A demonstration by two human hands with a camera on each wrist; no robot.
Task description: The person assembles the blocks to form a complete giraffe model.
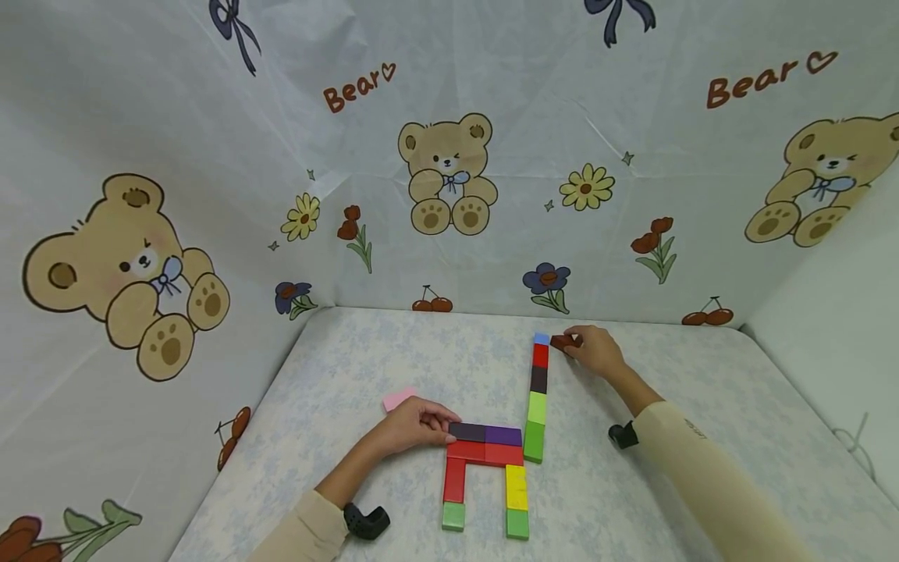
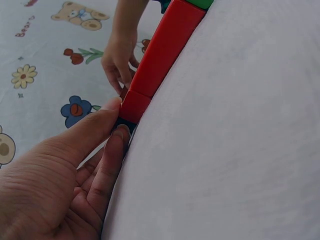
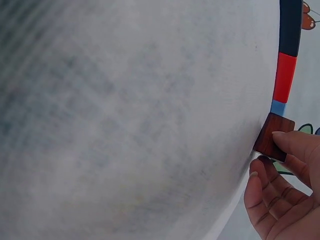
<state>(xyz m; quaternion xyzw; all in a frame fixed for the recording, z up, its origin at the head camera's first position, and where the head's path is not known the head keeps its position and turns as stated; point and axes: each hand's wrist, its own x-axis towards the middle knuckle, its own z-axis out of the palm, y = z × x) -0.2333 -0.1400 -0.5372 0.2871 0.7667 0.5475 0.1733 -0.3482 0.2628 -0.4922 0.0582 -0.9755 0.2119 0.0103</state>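
My left hand point(image 1: 414, 425) has thumb and forefinger at the left end of a black block point(image 1: 467, 432), pinching it. That block lies beside a purple block point(image 1: 503, 436), above a row of red blocks point(image 1: 467, 450). Below the row, a red leg point(image 1: 454, 480) and a yellow leg point(image 1: 516, 488) end in green blocks point(image 1: 453, 517). My right hand point(image 1: 597, 350) pinches a dark brown wood-grained block point(image 3: 273, 135) between thumb and fingers. It is close to the small blue block point(image 1: 541, 339) topping a column of red, black and green blocks; whether they touch, I cannot tell.
A pink block point(image 1: 399, 399) lies behind my left hand, partly covered by it. The pale patterned tabletop point(image 1: 281, 476) meets a hanging bear-print cloth point(image 1: 492, 257) at the back. Dark wrist devices point(image 1: 367, 522) sit by both sleeves.
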